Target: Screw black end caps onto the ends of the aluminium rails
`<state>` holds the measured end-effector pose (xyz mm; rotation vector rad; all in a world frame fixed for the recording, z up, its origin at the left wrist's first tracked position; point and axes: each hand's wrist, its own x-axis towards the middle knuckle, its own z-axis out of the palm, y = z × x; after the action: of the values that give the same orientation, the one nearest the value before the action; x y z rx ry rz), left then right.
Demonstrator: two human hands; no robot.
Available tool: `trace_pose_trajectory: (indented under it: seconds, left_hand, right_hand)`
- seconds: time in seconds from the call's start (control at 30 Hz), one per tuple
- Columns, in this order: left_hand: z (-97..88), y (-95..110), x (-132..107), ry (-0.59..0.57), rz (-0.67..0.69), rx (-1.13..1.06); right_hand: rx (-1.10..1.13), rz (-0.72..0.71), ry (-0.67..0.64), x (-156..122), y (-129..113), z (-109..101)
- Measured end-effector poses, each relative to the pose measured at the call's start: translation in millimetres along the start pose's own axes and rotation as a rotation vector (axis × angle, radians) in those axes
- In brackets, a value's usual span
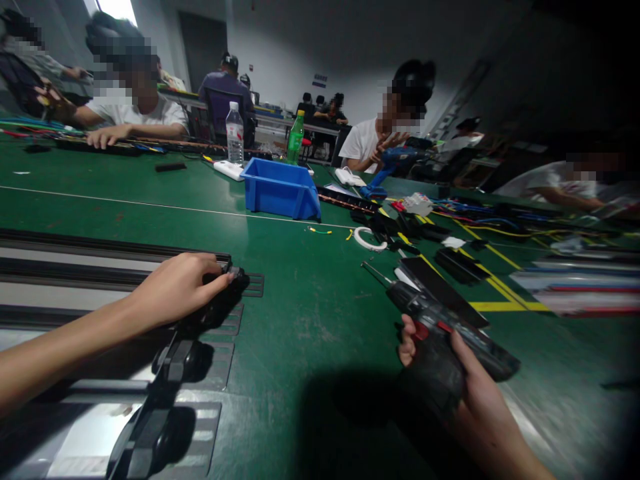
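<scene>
My left hand is curled over a small black part at the end of a long black and silver strip assembly on the green table. Its fingers pinch the part. My right hand grips the handle of a black and red cordless screwdriver. The tool's bit points up and left, away from the strip. More black brackets sit on the strip nearer to me.
A blue bin, a clear water bottle and a green bottle stand mid-table. Black parts, a white ring and coloured wires lie at the right. Several other people sit working around the table's far side.
</scene>
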<state>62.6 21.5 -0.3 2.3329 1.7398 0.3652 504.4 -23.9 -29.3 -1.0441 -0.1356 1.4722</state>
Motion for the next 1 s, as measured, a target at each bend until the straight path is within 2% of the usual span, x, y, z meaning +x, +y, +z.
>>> trace_pose_trajectory:
  seconds: [0.33,0.47,0.57,0.67,0.87,1.0]
  left_hand:
    - [1.5,-0.7,-1.0,0.034,0.027,0.006]
    - [1.4,1.1,-1.7,0.057,0.016,0.016]
    - [-0.9,3.9,-2.3,0.076,0.005,0.006]
    - [-2.7,5.9,-3.1,0.147,0.006,-0.008]
    - [-5.0,7.1,-4.9,0.295,0.051,-0.158]
    - [-10.9,5.9,-2.5,0.399,0.058,-0.285]
  right_hand:
    - [-0.012,0.114,-0.135,4.8,-1.7,-18.2]
    - [0.009,0.161,-0.187,2.2,2.3,-12.1]
    - [0.011,0.242,-0.211,-0.8,8.5,2.3]
    - [-0.024,0.334,-0.266,-0.1,16.8,25.1]
    - [-0.181,0.429,-0.475,13.8,38.9,84.8]
    - [-0.291,0.489,-0.600,25.2,55.9,111.1]
